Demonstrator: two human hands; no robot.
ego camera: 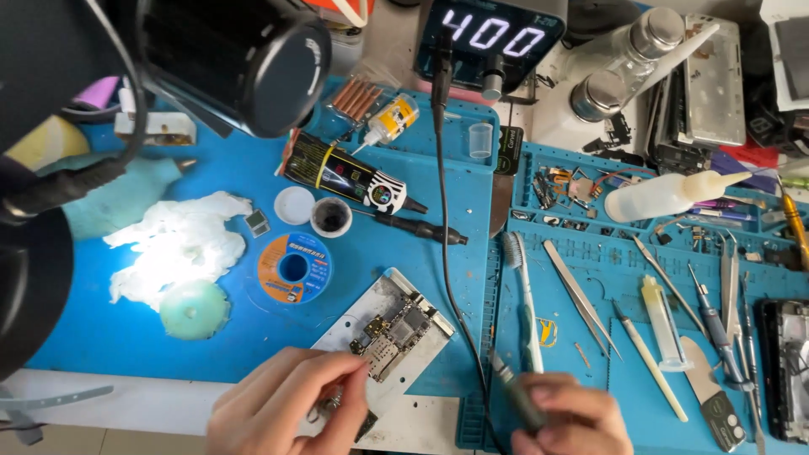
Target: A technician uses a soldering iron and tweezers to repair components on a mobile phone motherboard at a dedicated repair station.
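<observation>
Seen from the head camera, looking down on a blue work mat (126, 337). Among the containers, a small round black pot (331, 216) stands open with dark contents, its white lid (294, 205) just beside it; a clear plastic cup (479, 141) farther back looks empty, and a white squeeze bottle (666, 195) lies on its side across a tray of small parts (539, 164). A circuit board (396, 329), crowded with metal shields and chips, rests on a pale metal plate (421, 350) at the mat's near edge. The left hand (291, 409) touches the board's near end, fingers pressed together and pinching something small; what it is cannot be made out. The right hand (573, 417) is closed around a dark tool handle (516, 394), whose black cable (447, 253) crosses the mat just right of the board. Nearby lie a solder spool (294, 268), white wadding (177, 244), a brush (524, 295) and tweezers (577, 295).
</observation>
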